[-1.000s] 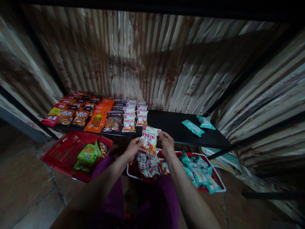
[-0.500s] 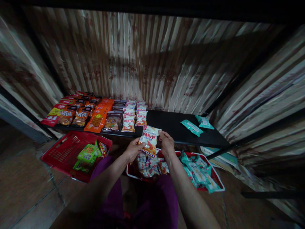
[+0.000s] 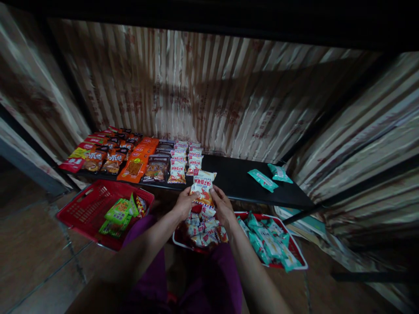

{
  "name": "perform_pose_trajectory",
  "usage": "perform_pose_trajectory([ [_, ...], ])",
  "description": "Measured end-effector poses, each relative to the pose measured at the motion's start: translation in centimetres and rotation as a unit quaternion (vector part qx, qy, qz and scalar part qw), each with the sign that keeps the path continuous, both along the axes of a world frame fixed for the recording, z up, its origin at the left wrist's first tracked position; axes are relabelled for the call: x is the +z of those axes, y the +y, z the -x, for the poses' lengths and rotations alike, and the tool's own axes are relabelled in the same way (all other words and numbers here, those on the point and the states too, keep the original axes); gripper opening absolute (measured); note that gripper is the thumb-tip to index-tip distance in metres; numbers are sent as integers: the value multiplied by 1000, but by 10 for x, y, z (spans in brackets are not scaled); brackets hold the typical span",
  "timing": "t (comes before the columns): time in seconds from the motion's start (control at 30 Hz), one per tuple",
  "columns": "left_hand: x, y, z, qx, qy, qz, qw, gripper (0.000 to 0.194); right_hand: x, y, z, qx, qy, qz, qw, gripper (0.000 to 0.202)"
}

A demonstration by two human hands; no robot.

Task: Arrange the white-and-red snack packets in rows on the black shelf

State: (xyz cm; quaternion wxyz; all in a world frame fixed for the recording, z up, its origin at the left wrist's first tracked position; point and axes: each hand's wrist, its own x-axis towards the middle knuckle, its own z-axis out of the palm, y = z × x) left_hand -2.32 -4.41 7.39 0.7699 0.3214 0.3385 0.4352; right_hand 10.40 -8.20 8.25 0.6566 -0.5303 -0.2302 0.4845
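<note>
Between my two hands is a white and orange snack bag (image 3: 203, 186) with red lettering. My left hand (image 3: 185, 202) grips its left edge, and my right hand (image 3: 221, 204) has closed on its right edge. The bag is at the front edge of the black shelf (image 3: 229, 174), close to two rows of matching snack bags (image 3: 177, 170). Under my hands a red basket with a white rim (image 3: 178, 240) holds many more of these bags.
Dark potato-slice packs (image 3: 156, 168), orange packs (image 3: 134, 168) and red-and-black packs (image 3: 94, 160) line the shelf's left. Two teal packs (image 3: 263, 180) lie on its right. A red basket (image 3: 78, 209) holds green packs; another basket (image 3: 305, 261) holds teal packs. A dark bar (image 3: 209, 26) crosses overhead.
My right hand has shifted from the bag's upper right corner down to its right side. The bag has moved slightly left and stands straighter.
</note>
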Motion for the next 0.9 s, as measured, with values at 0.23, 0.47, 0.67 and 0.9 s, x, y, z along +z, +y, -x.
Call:
perform_pose_trajectory([
  [0.23, 1, 3, 3, -20, -2, 9, 1000, 25, -2, -1, 3, -32, 16, 8, 999, 50],
  [0.47, 5, 11, 5, -18, 32, 25, 999, 23, -4, 2, -1, -52, 32, 3, 998, 49],
  [0.67, 5, 12, 2, -13, 38, 31, 999, 21, -3, 4, -1, -62, 60, 3, 996, 46],
  [0.9, -2, 15, -3, 5, 23, 24, 999, 17, -8, 3, -3, -88, 75, 2, 993, 39],
])
